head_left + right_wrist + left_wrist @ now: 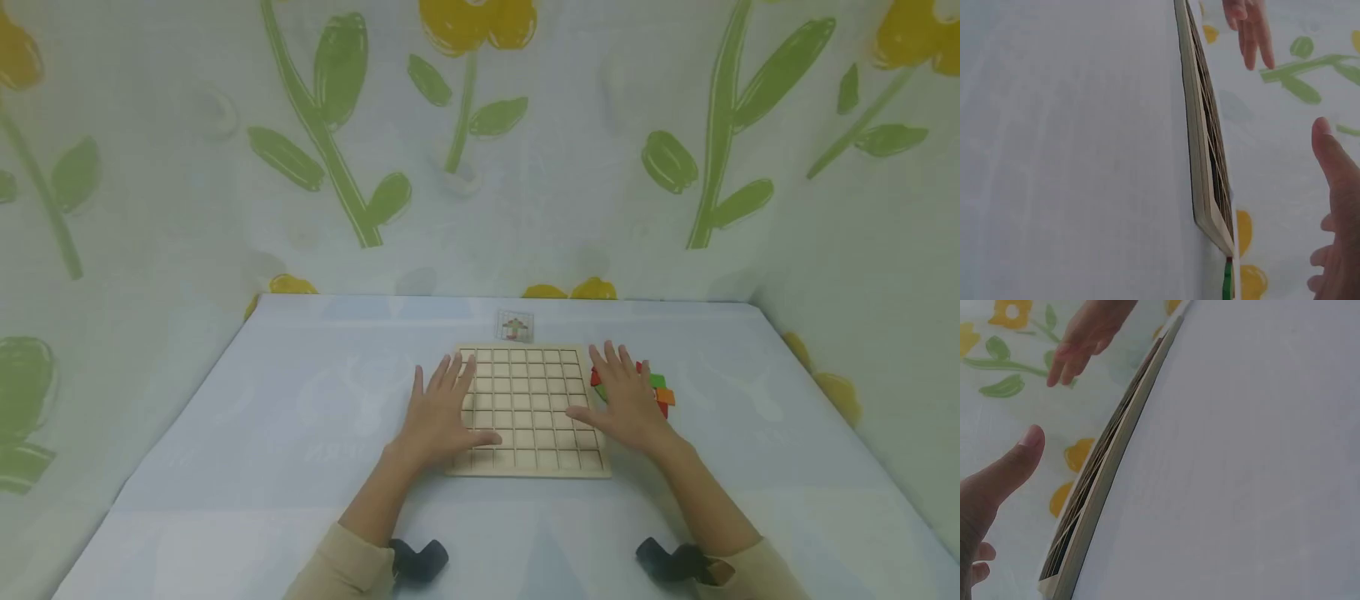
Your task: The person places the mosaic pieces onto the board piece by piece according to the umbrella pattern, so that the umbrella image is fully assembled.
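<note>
A square wooden grid board (525,400) lies flat on the table, its cells bare wood where they show. Over its left edge hovers my left hand (442,412), fingers spread and thumb pointing inward. My right hand (630,408) mirrors it above the right edge, also spread and holding nothing. Both wrist views show the board's edge (1094,506) below the raised hands, with the thumb (1332,150) apart from it. Partly hidden behind my right hand is a small pile of red, green and orange pieces (664,397).
A small card (515,326) with a printed picture on a grid lies just beyond the board's far edge. The white table (300,400) meets a flower-patterned cloth backdrop (555,167) at the back and sides. Dark wrist-worn devices (420,561) sit at both cuffs.
</note>
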The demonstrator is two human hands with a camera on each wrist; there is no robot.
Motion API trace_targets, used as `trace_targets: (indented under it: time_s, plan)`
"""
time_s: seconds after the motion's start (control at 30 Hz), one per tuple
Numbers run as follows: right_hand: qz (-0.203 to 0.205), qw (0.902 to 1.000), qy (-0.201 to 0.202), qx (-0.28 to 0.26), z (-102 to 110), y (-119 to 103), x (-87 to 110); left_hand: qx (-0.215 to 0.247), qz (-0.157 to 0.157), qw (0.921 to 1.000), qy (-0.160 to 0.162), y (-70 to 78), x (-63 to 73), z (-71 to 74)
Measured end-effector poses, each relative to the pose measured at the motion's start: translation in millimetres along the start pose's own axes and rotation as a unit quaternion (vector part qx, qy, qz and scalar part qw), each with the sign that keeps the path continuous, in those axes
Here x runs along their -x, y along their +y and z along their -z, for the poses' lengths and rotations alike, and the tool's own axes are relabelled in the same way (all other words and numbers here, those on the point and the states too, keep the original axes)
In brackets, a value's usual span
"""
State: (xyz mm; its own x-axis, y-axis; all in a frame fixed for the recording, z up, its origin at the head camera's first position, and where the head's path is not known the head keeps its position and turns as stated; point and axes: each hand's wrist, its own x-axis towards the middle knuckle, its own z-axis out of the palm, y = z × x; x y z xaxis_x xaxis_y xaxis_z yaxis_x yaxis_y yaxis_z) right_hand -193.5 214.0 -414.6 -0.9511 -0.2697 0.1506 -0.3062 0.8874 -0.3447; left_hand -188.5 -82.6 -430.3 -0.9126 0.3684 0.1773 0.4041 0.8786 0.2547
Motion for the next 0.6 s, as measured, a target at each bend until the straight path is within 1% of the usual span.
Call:
trace_targets:
  time_s: [0.1, 0.2, 0.43, 0.6]
  plan:
    - [-0.007, 1.0, -0.006, -0.001, 5.2, 6.3, 0.1, 0.02, 0.009, 0.9998, -0.002, -3.0, -1.6, -0.2]
    - [-0.004, 1.0, -0.003, -0.006, 11.1, 10.7, 0.7, 0.029, 0.016, 0.9995, -0.005, -5.5, -2.9, 1.5]
    - [0.006, 0.9995, 0.026, -0.019, 19.2, 20.1, 0.7, 0.027, 0.033, 0.9986, -0.031, -11.2, -5.2, 6.7]
    - [0.003, 0.9992, 0.037, -0.016, 21.1, 28.8, -2.7, 0.046, 0.047, 0.9969, -0.043, -19.1, -7.0, 6.0]
